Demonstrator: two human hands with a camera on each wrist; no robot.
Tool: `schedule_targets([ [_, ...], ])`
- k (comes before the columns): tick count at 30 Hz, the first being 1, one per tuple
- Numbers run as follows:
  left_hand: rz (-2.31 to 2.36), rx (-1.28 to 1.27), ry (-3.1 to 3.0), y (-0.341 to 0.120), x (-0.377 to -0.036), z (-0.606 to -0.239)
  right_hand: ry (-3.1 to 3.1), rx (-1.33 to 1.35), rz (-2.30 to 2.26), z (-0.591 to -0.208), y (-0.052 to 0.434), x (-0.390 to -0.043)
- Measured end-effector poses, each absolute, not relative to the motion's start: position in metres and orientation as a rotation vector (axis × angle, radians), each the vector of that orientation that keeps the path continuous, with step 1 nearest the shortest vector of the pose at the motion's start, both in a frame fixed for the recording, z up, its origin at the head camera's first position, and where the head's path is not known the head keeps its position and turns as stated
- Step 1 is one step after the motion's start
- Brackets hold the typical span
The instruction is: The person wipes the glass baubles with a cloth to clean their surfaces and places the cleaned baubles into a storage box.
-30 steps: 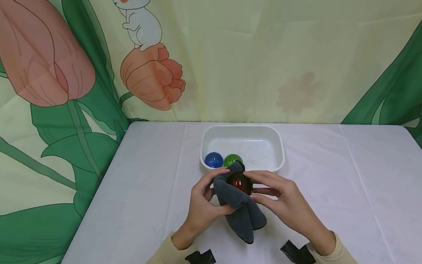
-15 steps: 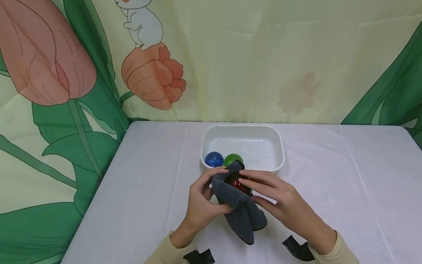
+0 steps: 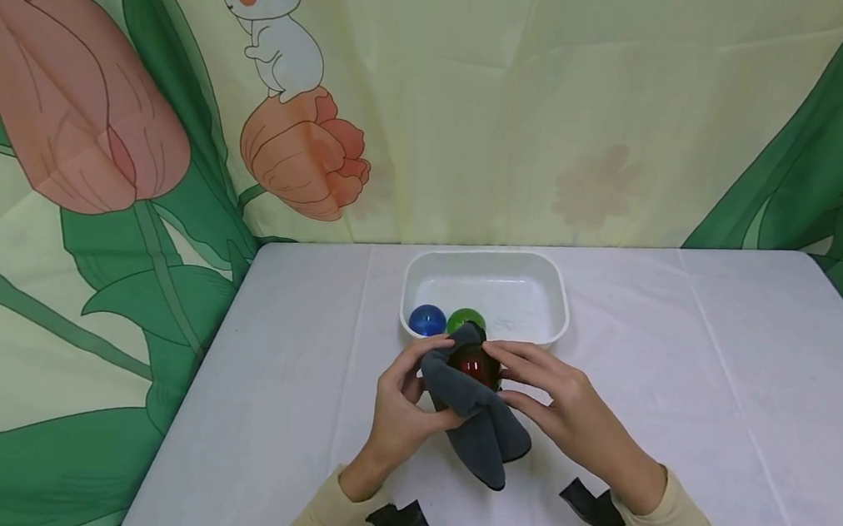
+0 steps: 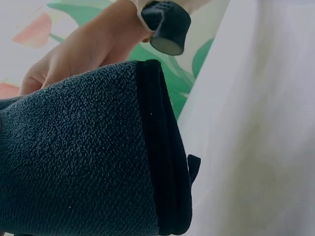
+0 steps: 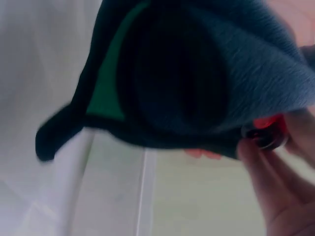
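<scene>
The shiny red ball (image 3: 478, 366) sits in the dark grey terry cloth (image 3: 472, 414), held above the white-covered table (image 3: 684, 361) near its front middle. My left hand (image 3: 402, 403) grips the cloth around the ball at 9 o'clock; my right hand (image 3: 567, 409) pinches the ball from 3 o'clock. Since one second ago the right fingers slid a little over the ball's top, so I judge the rubbing is continuing. At 12 o'clock, the white plastic tub (image 3: 542, 265) holds a blue ball (image 3: 427, 320) and a green ball (image 3: 465, 319). Only the right wrist view shows the ball (image 5: 268, 129) from below; the left wrist view shows cloth (image 4: 78, 162) only.
</scene>
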State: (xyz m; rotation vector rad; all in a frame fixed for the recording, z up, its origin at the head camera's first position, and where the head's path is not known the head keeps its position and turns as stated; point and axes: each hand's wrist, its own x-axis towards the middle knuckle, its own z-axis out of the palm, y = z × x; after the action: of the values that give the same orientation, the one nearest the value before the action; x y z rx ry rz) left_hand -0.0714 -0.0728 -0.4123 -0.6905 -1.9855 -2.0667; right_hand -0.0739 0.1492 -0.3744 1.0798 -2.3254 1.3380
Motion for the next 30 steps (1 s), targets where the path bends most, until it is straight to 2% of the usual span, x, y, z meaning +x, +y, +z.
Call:
schedule_targets([
  [6, -2.077, -0.740, -1.917, -0.0733, -0.0730, -0.4149, -2.422, 0.985, 1.554, -0.3741, 0.1479, -0.0733],
  [17, -2.077, -0.780, -1.848, -0.0734, -0.0761, -0.4147, -2.413, 1.121, 1.075, -0.3684, 0.1491, -0.0722],
  [30, -2.096, -0.772, -1.863, -0.0735, -0.0749, -0.4166, -2.320, 1.150, 1.080, -0.3669, 0.1454, -0.0712],
])
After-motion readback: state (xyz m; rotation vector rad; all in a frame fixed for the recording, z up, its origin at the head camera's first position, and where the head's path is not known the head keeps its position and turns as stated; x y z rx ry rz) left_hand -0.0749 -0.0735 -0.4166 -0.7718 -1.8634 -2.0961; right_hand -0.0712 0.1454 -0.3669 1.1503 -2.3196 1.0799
